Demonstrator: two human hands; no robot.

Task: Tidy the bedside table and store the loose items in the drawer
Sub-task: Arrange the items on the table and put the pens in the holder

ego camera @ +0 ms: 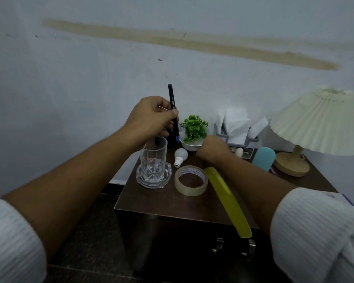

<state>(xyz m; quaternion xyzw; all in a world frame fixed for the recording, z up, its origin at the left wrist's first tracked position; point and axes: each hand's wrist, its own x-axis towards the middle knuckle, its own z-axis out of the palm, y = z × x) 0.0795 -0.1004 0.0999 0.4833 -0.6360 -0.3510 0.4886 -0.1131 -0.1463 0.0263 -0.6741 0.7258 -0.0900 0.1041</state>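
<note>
The left hand (pixel 149 117) pinches a slim dark plastic pen (pixel 173 111) upright, its tip beside the rim of the clear cut-glass tumbler (pixel 154 160) on the dark wooden bedside table (pixel 151 201); the right hand (pixel 213 149) sits low by the small green potted plant (pixel 194 129), fingers hidden, so I cannot tell its grip; the pen should lift clear of the glass before heading for the closed drawer (pixel 192 242); the clear tape roll (pixel 191 180), white bulb (pixel 180 156) and long yellow comb (pixel 227 201) crowd the way.

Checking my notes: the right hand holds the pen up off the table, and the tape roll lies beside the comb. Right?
Not quite: it is the left hand that holds the pen up off the table, as the head view shows. The tape roll does lie beside the comb.
</note>
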